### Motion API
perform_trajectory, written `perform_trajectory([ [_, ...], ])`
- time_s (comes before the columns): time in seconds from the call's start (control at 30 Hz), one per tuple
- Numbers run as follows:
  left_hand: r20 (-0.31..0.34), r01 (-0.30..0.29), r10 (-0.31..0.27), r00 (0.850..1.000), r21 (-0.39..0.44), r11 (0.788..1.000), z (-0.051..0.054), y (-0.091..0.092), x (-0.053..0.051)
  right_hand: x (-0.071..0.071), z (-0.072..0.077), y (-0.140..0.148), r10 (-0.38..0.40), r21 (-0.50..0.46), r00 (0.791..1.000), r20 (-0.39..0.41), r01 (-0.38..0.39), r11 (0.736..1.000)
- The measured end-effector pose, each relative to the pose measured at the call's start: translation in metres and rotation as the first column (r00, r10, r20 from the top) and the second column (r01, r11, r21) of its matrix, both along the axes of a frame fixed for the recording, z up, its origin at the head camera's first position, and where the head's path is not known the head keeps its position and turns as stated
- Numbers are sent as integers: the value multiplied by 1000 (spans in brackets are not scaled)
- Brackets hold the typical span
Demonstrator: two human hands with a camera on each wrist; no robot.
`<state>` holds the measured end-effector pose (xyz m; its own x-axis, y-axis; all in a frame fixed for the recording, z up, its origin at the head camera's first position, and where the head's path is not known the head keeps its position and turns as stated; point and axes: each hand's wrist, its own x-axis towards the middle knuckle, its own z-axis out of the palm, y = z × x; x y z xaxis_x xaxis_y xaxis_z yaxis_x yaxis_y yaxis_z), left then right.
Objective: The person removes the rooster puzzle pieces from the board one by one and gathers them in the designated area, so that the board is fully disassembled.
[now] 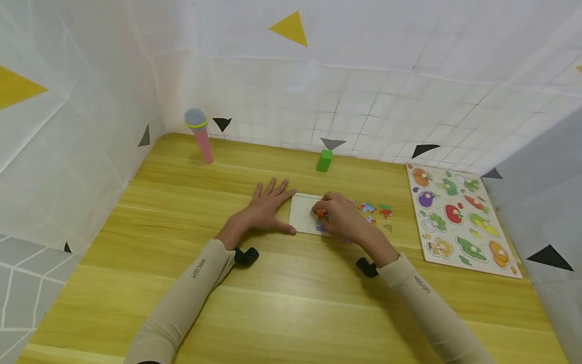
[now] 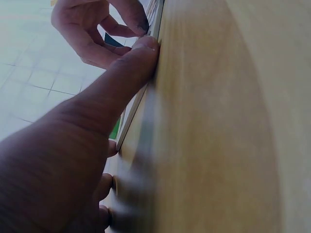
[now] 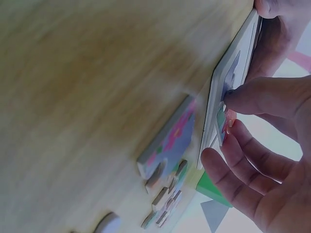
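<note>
A white puzzle tray (image 1: 302,215) lies on the wooden table in the head view. My left hand (image 1: 263,210) rests at its left side, fingers spread, with thumb and index finger touching the frame's edge. Over the tray's right part, my right hand (image 1: 341,217) pinches a jigsaw piece (image 3: 221,122) with red and green on it. Below that piece, a bluish jigsaw piece (image 1: 321,226) shows inside the tray, partly covered by the hand. Several loose jigsaw pieces (image 1: 367,207) lie right of the tray; one with pink flowers (image 3: 171,138) is close in the right wrist view.
A vegetable peg board (image 1: 461,217) lies at the table's right. A green block (image 1: 325,161) stands behind the tray. The pink toy microphone (image 1: 203,136) stands at the back left. Patterned white sheeting (image 1: 273,101) encloses the table's back and sides.
</note>
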<state>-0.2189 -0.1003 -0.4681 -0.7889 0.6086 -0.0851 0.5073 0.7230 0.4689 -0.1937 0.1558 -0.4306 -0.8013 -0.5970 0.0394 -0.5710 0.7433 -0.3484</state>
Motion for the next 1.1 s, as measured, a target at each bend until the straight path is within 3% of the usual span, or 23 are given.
perform_trajectory([
  [1.1, 18, -1, 1, 1000, -2, 1000, 4, -1, 1, 11, 5, 7, 36, -90, 992, -121, -47, 995],
])
